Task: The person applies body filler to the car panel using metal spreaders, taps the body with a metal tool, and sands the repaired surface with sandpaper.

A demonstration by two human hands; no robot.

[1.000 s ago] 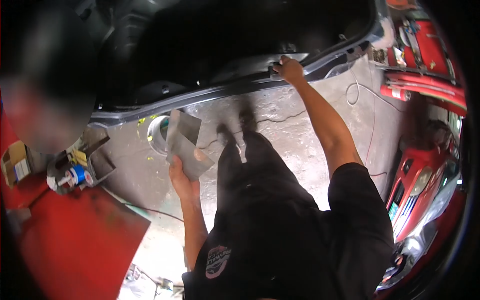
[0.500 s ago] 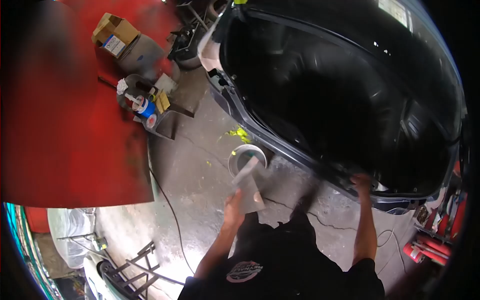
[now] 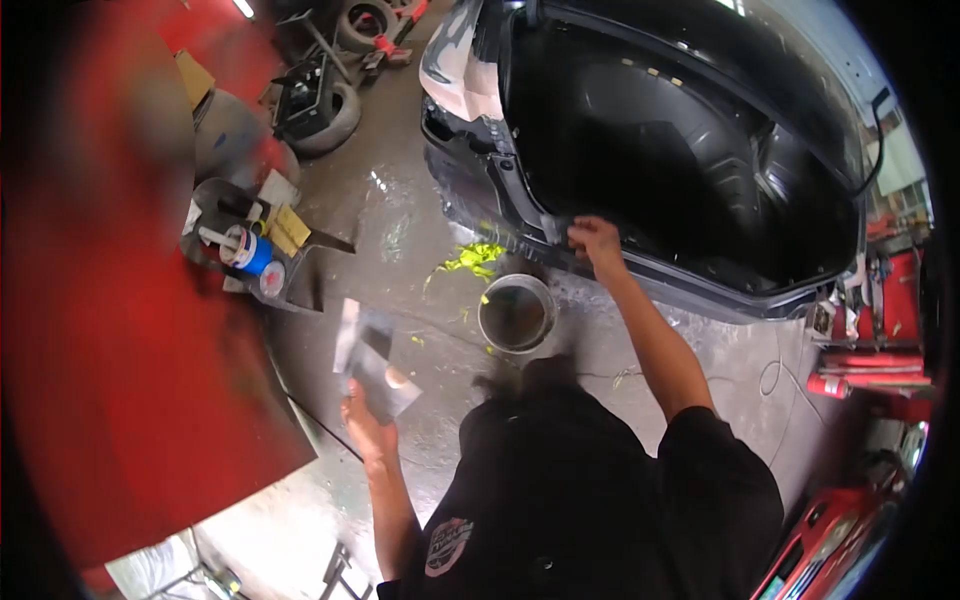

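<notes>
My left hand [image 3: 370, 425] is closed on the near end of a thin grey flat plate [image 3: 372, 350]. A beige dab [image 3: 397, 378] sits near the plate's right corner, and a paler strip shows along its upper left. My right hand [image 3: 597, 243] is at the rear edge of the open car trunk [image 3: 640, 150], its fingers bent together. A small greyish patch lies just left of these fingertips; blur hides whether it is held. Below that hand, a round bucket [image 3: 517, 314] stands on the floor beside bright yellow-green scraps [image 3: 475, 258].
A large red panel [image 3: 130, 380] fills the left side. Beside it, a dark chair [image 3: 325, 245] carries a blue-and-white tub [image 3: 247, 250] and a yellow pad [image 3: 289, 229]. A tire [image 3: 335, 120] lies farther back. Red cylinders [image 3: 870, 375] and a red car [image 3: 830, 540] are at the right.
The view has shifted toward the car's left rear corner. My right hand has moved left along the trunk edge. My left hand has carried the plate left, away from the bucket.
</notes>
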